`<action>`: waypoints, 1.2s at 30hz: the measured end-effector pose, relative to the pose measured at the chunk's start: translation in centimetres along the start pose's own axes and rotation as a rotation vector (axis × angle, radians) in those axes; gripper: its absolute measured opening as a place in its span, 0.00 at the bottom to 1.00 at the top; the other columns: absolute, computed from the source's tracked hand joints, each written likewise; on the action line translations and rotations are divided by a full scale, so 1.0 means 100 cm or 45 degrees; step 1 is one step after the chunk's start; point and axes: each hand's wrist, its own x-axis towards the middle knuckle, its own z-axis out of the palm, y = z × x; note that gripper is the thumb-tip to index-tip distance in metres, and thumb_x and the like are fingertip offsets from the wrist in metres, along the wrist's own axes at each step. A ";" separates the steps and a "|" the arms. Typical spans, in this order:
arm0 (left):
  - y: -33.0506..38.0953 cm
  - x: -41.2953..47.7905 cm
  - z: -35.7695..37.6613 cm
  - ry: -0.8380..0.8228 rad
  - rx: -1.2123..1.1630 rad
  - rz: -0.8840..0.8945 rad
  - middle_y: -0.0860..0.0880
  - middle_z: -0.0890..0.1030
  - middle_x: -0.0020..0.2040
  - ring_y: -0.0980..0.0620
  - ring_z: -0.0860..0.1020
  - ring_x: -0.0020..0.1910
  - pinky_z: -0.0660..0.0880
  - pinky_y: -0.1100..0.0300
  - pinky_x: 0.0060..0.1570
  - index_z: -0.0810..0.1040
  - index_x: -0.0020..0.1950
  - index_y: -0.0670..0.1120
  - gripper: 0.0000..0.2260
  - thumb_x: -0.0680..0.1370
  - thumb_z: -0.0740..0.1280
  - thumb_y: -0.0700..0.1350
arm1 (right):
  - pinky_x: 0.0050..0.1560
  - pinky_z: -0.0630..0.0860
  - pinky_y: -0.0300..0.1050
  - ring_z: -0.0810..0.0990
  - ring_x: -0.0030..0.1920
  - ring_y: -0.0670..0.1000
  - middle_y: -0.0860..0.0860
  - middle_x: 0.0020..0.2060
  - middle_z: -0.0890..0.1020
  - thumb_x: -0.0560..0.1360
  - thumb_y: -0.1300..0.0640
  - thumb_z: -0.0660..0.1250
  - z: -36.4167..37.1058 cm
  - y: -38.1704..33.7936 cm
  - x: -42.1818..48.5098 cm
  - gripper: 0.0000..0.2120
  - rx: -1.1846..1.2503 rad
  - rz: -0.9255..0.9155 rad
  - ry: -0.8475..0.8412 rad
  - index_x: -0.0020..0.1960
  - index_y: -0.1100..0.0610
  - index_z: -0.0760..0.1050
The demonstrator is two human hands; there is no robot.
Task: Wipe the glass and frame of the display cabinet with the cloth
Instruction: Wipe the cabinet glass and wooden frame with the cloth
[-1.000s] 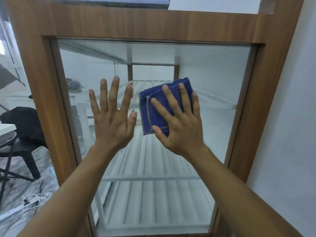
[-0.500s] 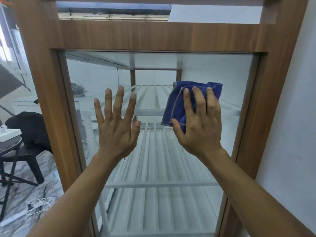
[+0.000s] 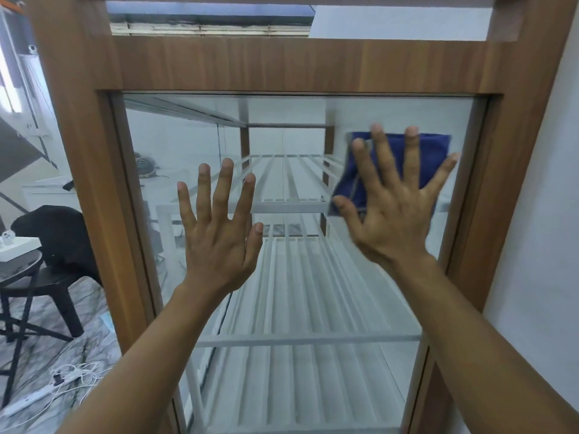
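A tall display cabinet stands before me, with a brown wooden frame round a large glass pane. White slatted shelves show behind the glass. My right hand lies flat with spread fingers and presses a blue cloth against the upper right of the glass, close to the right frame post. The cloth is partly hidden under that hand. My left hand rests flat on the glass near its middle, fingers straight and spread, holding nothing.
A white wall runs close along the cabinet's right side. To the left stand a black chair and a small table with a white box. White cables and a power strip lie on the marble floor.
My right hand has slid the blue cloth to the right across the glass, toward the right frame post. My left hand has kept its place on the glass.
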 end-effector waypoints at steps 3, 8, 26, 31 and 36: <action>0.002 0.000 0.001 0.016 0.017 0.002 0.38 0.55 0.80 0.33 0.53 0.79 0.49 0.29 0.74 0.58 0.80 0.44 0.27 0.82 0.52 0.54 | 0.71 0.42 0.79 0.50 0.80 0.65 0.56 0.80 0.59 0.79 0.33 0.54 -0.001 0.015 0.000 0.38 -0.004 0.228 0.050 0.80 0.52 0.50; 0.003 0.002 0.003 0.040 0.045 -0.007 0.36 0.58 0.79 0.31 0.55 0.78 0.49 0.29 0.74 0.59 0.79 0.44 0.27 0.82 0.52 0.54 | 0.75 0.41 0.72 0.53 0.80 0.60 0.52 0.80 0.58 0.79 0.33 0.57 0.001 -0.025 -0.007 0.37 0.099 -0.445 -0.096 0.81 0.52 0.55; 0.027 -0.090 0.027 0.083 0.064 -0.007 0.40 0.51 0.82 0.38 0.48 0.81 0.45 0.34 0.77 0.54 0.82 0.48 0.29 0.82 0.53 0.55 | 0.77 0.45 0.69 0.49 0.81 0.60 0.53 0.81 0.54 0.80 0.33 0.53 0.013 0.001 -0.109 0.36 0.014 0.463 0.097 0.81 0.50 0.53; 0.022 -0.146 0.041 0.157 0.058 -0.028 0.41 0.52 0.82 0.41 0.49 0.81 0.46 0.38 0.78 0.56 0.81 0.49 0.28 0.81 0.55 0.53 | 0.77 0.46 0.70 0.48 0.81 0.56 0.51 0.81 0.53 0.79 0.33 0.54 0.035 -0.114 -0.156 0.36 0.045 -0.316 0.001 0.81 0.48 0.54; 0.038 -0.200 0.059 0.134 0.073 0.021 0.43 0.50 0.82 0.42 0.47 0.82 0.45 0.36 0.78 0.55 0.82 0.51 0.29 0.81 0.51 0.56 | 0.77 0.48 0.68 0.50 0.81 0.57 0.52 0.81 0.56 0.77 0.30 0.50 0.038 -0.005 -0.221 0.37 -0.010 0.254 0.116 0.81 0.48 0.54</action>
